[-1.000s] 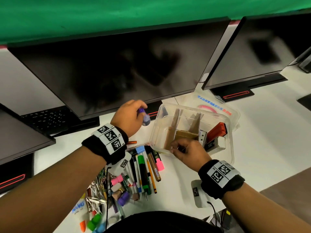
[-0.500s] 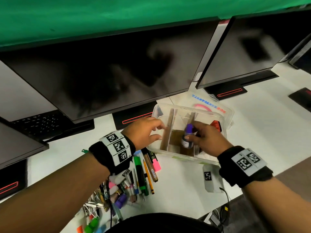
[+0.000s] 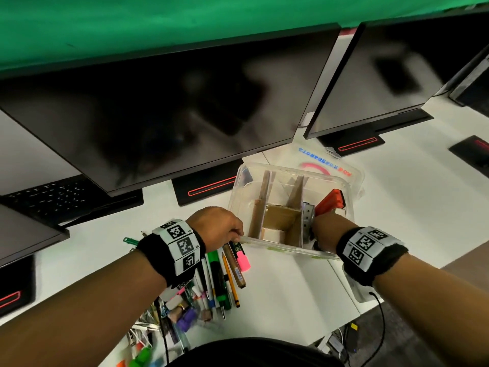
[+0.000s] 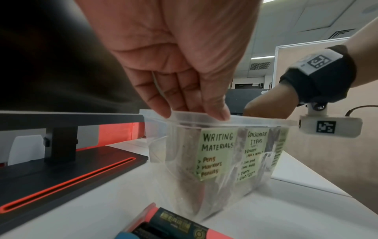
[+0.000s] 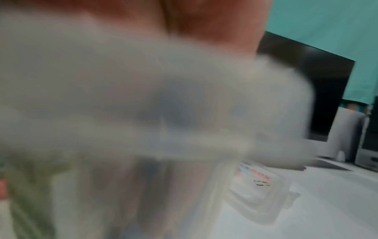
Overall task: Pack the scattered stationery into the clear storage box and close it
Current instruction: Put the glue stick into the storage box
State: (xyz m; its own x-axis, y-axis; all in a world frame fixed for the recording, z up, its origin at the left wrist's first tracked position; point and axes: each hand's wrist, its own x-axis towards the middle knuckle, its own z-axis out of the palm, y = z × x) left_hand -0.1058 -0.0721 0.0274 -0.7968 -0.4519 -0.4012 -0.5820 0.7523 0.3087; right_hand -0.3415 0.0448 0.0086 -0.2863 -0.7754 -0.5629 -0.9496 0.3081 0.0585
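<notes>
The clear storage box stands open on the white desk, split by cardboard dividers, with paper labels on its front wall. My left hand pinches the box's near-left rim, thumb outside and fingers over the edge. My right hand reaches down into the right compartment beside an orange item. Its fingers are hidden behind the rim, and the right wrist view is blurred. The lid lies flat behind the box. Pens, markers and clips lie scattered under my left wrist.
Two dark monitors overhang the desk behind the box, with a black stand base to the box's left. A keyboard sits far left. The desk edge runs close on the right, with cables below it.
The purple-capped bottle passed from my left hand to my right, which sank into the right compartment; the bottle is now out of sight. My left hand moved onto the box rim.
</notes>
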